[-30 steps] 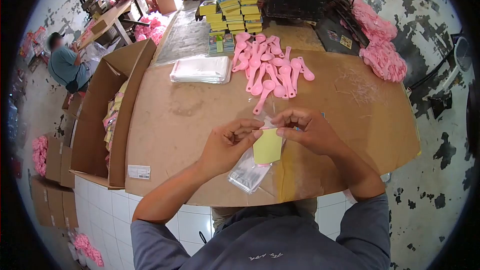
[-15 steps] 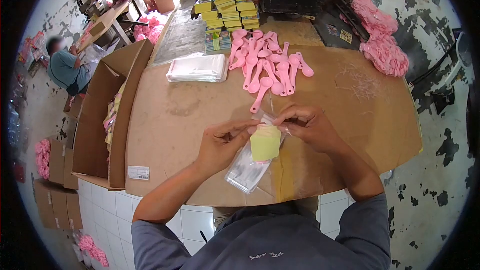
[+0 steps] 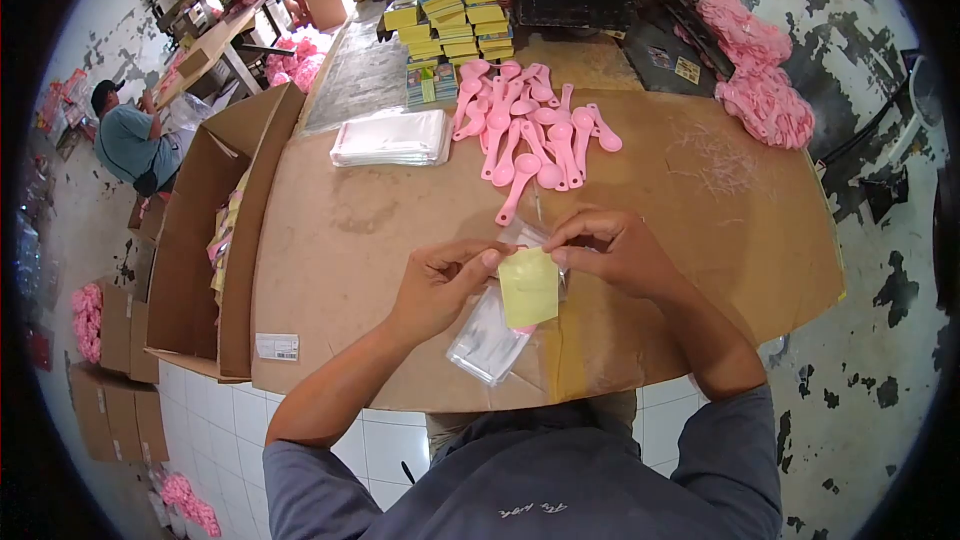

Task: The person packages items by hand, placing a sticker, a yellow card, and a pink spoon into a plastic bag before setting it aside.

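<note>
My left hand [image 3: 447, 285] and my right hand [image 3: 607, 248] face each other over the near part of the cardboard-covered table. Each pinches an upper corner of a small clear plastic bag [image 3: 522, 234]. A yellow card [image 3: 529, 288] shows at the bag, between my fingertips. Bits of pink peek out at the card's upper and lower edges; what they belong to is mostly hidden. Beneath lies a stack of clear plastic bags [image 3: 490, 345], slanting toward my body. Just beyond my hands, a heap of pink measuring spoons [image 3: 525, 130] covers the middle of the table.
Another pile of clear bags [image 3: 390, 138] lies left of the spoons. Banded stacks of yellow cards [image 3: 460, 15] rise at the back. An open cardboard box [image 3: 180, 250] stands against the table's left side. Pink bundles [image 3: 765, 105] hang over the right back edge. A person [image 3: 135, 135] sits far left.
The yellow card sits slightly lower and appears flatter toward me. My fingers have shifted a little along the bag's top; both hands stay in nearly the same place.
</note>
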Demonstrator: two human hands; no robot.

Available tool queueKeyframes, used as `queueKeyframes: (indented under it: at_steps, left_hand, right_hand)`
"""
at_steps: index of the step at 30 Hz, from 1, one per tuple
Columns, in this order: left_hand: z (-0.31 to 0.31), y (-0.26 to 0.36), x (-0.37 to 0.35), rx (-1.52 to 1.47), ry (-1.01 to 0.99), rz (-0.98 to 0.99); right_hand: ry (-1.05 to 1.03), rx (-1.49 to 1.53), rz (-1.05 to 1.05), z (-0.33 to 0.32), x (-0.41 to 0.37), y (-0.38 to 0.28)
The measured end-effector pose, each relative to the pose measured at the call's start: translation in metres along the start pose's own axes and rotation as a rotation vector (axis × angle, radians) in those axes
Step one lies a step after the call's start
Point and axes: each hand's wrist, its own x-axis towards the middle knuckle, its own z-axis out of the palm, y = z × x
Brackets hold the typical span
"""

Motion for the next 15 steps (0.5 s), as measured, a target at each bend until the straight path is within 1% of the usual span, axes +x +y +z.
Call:
queueKeyframes:
  at_steps: [2,4,7,10,13,15]
  left_hand:
    - [0.000,0.002,0.001,0.133,0.018,-0.038]
    - [0.000,-0.004,0.004,0.072,0.008,-0.004]
    - [0.001,-0.006,0.004,0.040,0.005,0.016]
    - [0.003,-0.004,0.004,0.047,0.018,0.023]
    - [0.002,-0.003,0.004,0.018,0.041,0.024]
    - [0.000,-0.002,0.003,-0.010,0.056,0.011]
  right_hand:
    - [0.002,0.034,0.027,0.000,0.001,0.006]
    - [-0.001,0.118,0.056,0.001,0.002,0.012]
    - [-0.027,0.073,0.029,-0.001,0.003,0.015]
    - [-0.004,0.102,-0.013,0.005,0.004,0.022]
    - [-0.121,0.179,0.045,0.011,0.000,0.004]
    - [-0.152,0.119,0.086,0.010,0.000,0.013]
